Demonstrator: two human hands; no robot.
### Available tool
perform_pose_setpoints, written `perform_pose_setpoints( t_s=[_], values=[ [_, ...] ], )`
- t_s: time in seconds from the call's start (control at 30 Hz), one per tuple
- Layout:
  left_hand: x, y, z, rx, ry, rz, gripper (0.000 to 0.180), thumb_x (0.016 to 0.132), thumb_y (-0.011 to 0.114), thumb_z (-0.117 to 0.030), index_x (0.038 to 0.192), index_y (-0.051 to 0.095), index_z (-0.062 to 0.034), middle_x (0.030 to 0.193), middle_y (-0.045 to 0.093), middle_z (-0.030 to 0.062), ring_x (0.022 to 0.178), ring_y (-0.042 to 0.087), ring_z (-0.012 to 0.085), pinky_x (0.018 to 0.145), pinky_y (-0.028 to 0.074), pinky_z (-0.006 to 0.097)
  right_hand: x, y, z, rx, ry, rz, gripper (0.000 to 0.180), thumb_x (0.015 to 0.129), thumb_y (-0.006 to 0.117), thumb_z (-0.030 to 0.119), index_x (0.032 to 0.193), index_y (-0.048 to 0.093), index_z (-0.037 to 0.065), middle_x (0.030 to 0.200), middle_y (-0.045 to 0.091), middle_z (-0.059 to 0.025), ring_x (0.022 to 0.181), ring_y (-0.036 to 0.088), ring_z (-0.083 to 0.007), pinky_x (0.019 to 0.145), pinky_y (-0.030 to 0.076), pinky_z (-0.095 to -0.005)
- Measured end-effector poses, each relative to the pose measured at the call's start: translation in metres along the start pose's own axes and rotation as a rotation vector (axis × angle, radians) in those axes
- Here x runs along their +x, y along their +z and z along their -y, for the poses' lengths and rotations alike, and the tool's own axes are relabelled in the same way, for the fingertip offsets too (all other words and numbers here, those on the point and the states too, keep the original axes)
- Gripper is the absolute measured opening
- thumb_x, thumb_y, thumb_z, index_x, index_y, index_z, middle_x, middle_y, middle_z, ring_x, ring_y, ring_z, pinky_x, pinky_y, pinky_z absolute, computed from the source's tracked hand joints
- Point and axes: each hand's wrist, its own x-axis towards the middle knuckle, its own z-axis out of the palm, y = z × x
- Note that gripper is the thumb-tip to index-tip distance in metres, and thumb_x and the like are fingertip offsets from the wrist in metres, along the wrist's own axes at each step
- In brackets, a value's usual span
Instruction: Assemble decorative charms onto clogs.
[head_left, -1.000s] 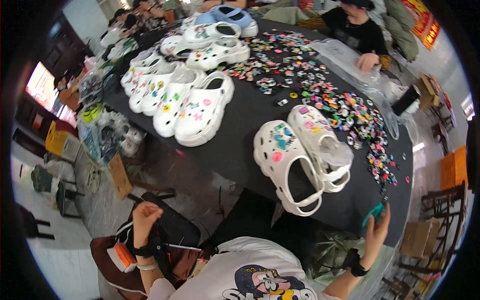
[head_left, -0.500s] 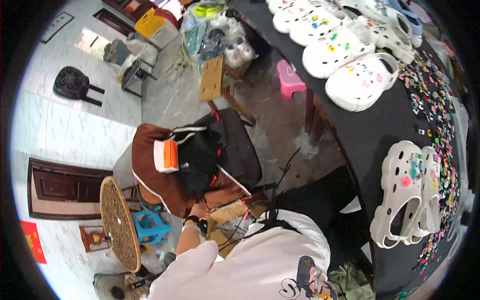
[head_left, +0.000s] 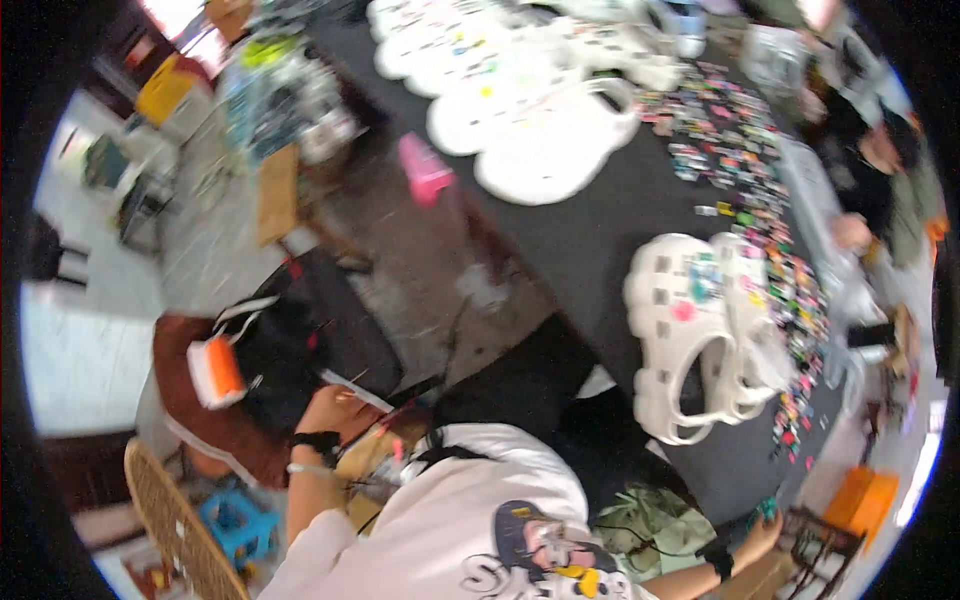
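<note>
My left hand (head_left: 335, 412), with a black band and a pale bracelet at its wrist, is closed beside the brown and black bag (head_left: 185, 395). Blur hides what its fingers hold, if anything. Far to the lower right, my right hand (head_left: 762, 540) reaches past the black table's end, its fingers closed around a small teal thing (head_left: 765, 511) too blurred to name. On the black tabletop (head_left: 560, 250) stands a pair of white clogs with colourful charms, the nearer clog (head_left: 650, 310) beside the farther clog (head_left: 745, 375). Neither hand touches them.
More white clogs (head_left: 545, 150) line the table's far end. Many small charms (head_left: 745, 140) lie along its right side. A pink stool (head_left: 425, 170) stands on the floor, a blue stool (head_left: 240, 525) at lower left. Another person (head_left: 880, 150) sits across the table.
The view has swung right, so the table and clogs appear farther left. My right hand has come into view with the small teal thing. My left hand has lifted slightly beside the bag.
</note>
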Motion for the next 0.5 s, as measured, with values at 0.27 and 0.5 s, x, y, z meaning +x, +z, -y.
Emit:
perform_pose_setpoints(
  t_s=[0.27,0.5],
  values=[
    [0.074,-0.051,-0.249,-0.037,0.954,-0.107,0.025,0.085,0.067,-0.011,0.108,0.066,-0.0027,0.104,0.067,0.0146,0.1,0.063,0.0331,0.086,0.05,0.038,-0.073,-0.007,0.108,0.101,-0.357,-0.35,0.039,0.079,0.068,0.001,0.117,0.061,0.0,0.116,0.061,-0.0176,0.109,0.056,-0.0358,0.095,0.044,-0.0443],
    [0.051,-0.001,-0.445,0.154,1.838,0.064,0.032,0.077,0.069,-0.011,0.108,0.066,-0.007,0.121,0.064,0.0075,0.116,0.055,0.0275,0.099,0.042,0.042,-0.133,-0.01,0.206,0.383,-0.411,-0.141,0.038,0.081,0.07,0.005,0.118,0.061,0.006,0.117,0.06,-0.0114,0.11,0.055,-0.031,0.095,0.038,-0.0419]
  ],
)
